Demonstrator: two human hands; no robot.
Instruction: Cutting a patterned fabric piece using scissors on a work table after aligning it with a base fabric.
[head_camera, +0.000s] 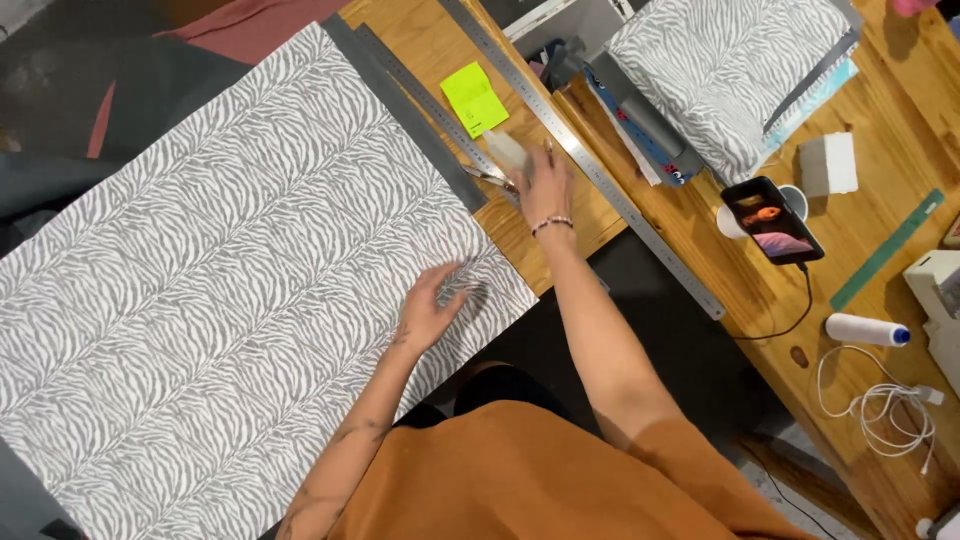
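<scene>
A person in an orange top leans over a wooden table (870, 215), seen from above. A large sheet of zebra-striped fabric (230, 270) in grey and white covers the left and centre of the frame, running from the upper middle down to the lower left.

The left hand (432, 300) lies flat on the fabric near its right edge, just right of centre, fingers spread and palm down, holding nothing. The right hand (542, 185) reaches up past the fabric's edge onto the bare wood at upper centre. Its fingers rest on or around a small pale object (505, 152), blurred, so whether they are closed on it cannot be told. A pair of scissors (490, 177) lies just beside that hand, touching the fabric's edge. A beaded bracelet (552, 223) sits on the right wrist.

2 long metal rulers (620, 205) lie diagonally across the wood, 1 along the fabric's edge and 1 to the right of the hand. A bright green sticky note (473, 97) lies between them at upper centre. At the upper right a folded stack of the same striped fabric (725, 70) sits on some papers. Further right are a phone (772, 218) with a lit screen, a white block (829, 164), a green ruler (885, 250), a spool of white thread (865, 329) and a coiled white cable (885, 405).
</scene>
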